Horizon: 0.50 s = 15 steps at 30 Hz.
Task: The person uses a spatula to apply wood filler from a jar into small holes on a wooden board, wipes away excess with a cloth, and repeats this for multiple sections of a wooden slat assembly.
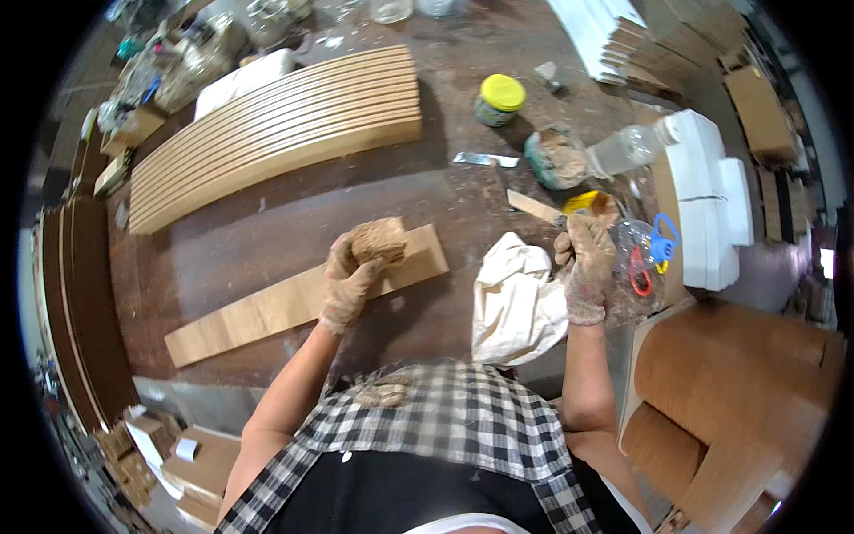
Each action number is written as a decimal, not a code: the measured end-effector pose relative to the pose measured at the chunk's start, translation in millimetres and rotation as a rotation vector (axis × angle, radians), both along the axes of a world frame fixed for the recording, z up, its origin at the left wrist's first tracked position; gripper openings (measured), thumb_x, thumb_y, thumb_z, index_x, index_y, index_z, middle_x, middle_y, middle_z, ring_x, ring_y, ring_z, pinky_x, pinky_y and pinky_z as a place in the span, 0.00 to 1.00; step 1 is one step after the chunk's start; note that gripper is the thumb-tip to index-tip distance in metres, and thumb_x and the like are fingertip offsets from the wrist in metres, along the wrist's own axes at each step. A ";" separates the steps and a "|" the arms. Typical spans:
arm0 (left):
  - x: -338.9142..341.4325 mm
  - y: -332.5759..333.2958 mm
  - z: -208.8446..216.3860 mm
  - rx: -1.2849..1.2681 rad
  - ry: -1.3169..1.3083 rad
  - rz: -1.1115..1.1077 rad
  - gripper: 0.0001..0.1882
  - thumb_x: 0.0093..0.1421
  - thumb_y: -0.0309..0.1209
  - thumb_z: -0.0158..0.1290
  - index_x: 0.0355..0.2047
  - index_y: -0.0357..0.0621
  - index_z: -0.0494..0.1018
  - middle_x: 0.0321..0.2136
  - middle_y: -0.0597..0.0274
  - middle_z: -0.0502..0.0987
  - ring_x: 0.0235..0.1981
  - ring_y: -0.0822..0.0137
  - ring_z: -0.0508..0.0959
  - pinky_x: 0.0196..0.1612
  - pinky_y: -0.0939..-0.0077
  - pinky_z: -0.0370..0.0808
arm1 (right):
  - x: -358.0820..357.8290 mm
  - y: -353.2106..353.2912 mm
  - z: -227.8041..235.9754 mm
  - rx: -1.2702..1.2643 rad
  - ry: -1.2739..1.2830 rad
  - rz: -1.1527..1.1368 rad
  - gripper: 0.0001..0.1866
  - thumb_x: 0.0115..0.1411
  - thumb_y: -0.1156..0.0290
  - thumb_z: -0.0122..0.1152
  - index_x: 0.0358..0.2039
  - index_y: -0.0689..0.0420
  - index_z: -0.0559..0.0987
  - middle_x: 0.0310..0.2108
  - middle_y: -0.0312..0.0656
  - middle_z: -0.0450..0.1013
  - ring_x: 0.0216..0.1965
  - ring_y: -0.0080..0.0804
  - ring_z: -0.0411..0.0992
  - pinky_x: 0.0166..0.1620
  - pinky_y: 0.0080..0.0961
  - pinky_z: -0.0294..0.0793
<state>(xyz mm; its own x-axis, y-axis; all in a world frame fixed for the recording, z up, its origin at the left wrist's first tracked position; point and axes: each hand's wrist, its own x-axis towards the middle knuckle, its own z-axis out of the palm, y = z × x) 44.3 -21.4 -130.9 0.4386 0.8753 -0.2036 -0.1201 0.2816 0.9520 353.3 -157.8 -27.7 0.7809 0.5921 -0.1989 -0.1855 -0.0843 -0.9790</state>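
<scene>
Our left hand, nearer the board slanting lower-left to centre, grips a block; right hand curled, can't tell round what.

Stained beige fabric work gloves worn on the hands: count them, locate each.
2. One glove covers the left hand, holding a rough brown block; the other covers the right hand, beside the crumpled white cloth. Both show plainly.
</scene>
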 end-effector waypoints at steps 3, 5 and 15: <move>-1.5 -3.5 -3.9 -0.024 -0.027 0.009 0.31 0.58 0.25 0.60 0.61 0.38 0.63 0.56 0.58 0.71 0.57 0.65 0.71 0.61 0.68 0.68 | 20.8 -16.0 30.6 0.028 -0.122 -0.197 0.09 0.67 0.69 0.58 0.32 0.59 0.78 0.21 0.33 0.71 0.19 0.14 0.64 0.24 0.12 0.63; -3.1 -3.0 1.4 -0.018 -0.021 -0.005 0.31 0.58 0.24 0.60 0.61 0.38 0.63 0.56 0.59 0.72 0.57 0.65 0.72 0.62 0.68 0.68 | 35.5 -27.9 42.0 -0.053 -0.347 -0.254 0.09 0.67 0.68 0.58 0.33 0.60 0.79 0.21 0.33 0.71 0.20 0.14 0.64 0.24 0.13 0.63; 3.3 -1.4 7.0 -0.019 -0.072 -0.039 0.30 0.60 0.25 0.60 0.61 0.38 0.64 0.55 0.59 0.73 0.56 0.66 0.73 0.62 0.67 0.68 | 69.0 -20.7 34.1 -0.551 -1.167 -0.159 0.08 0.62 0.68 0.62 0.38 0.58 0.80 0.29 0.49 0.79 0.31 0.42 0.79 0.34 0.34 0.75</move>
<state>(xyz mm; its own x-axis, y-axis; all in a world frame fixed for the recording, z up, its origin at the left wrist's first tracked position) 47.6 -22.8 -123.9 0.4861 0.8537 -0.1869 -0.1767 0.3054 0.9357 422.3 -178.5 6.5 0.7104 0.5360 0.4561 0.7024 -0.5805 -0.4120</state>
